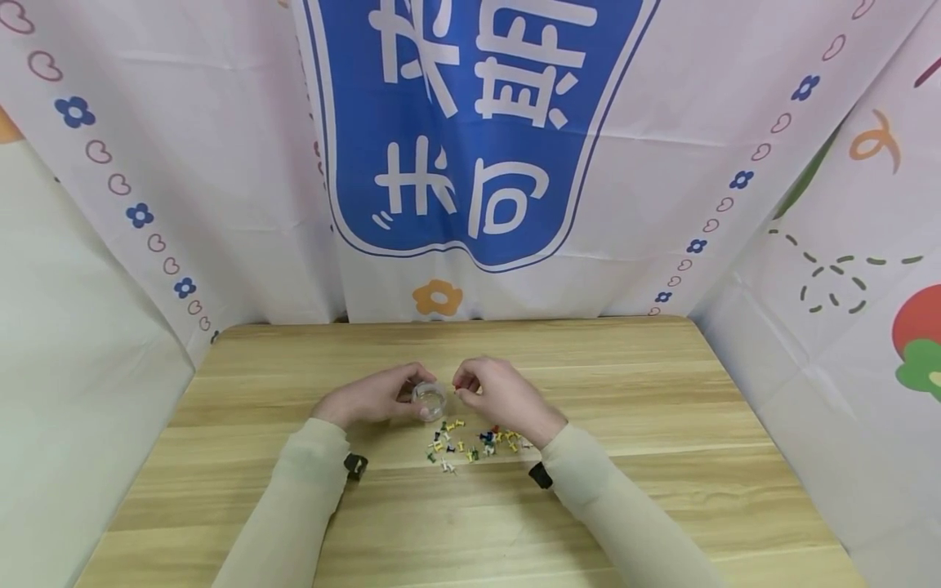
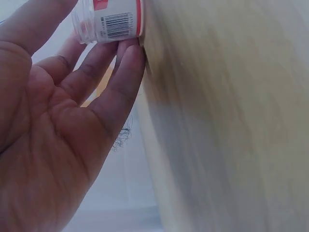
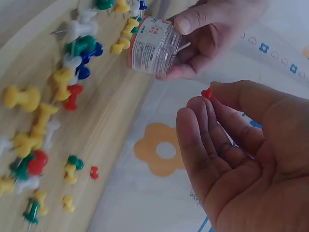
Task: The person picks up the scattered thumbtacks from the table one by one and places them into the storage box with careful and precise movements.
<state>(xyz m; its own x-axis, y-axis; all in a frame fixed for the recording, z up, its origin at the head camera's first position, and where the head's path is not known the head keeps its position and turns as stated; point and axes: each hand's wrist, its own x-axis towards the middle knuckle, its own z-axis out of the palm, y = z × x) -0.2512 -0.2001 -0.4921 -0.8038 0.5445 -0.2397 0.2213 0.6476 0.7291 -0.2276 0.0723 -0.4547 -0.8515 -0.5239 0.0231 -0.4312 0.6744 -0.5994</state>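
Note:
My left hand holds a small clear plastic jar upright on the table, thumb on one side and fingers on the other. A label with a barcode wraps the jar's side in the left wrist view. Just right of the jar, my right hand pinches a red push pin between thumb and fingertips. The pin is apart from the jar, near its open mouth. On the near side of the hands, loose push pins in yellow, green, blue, white and red lie scattered.
The wooden table ends at a back edge against a hanging white cloth with a blue printed panel. Dark wrist straps sit at both sleeves. More patterned cloth hangs at the right.

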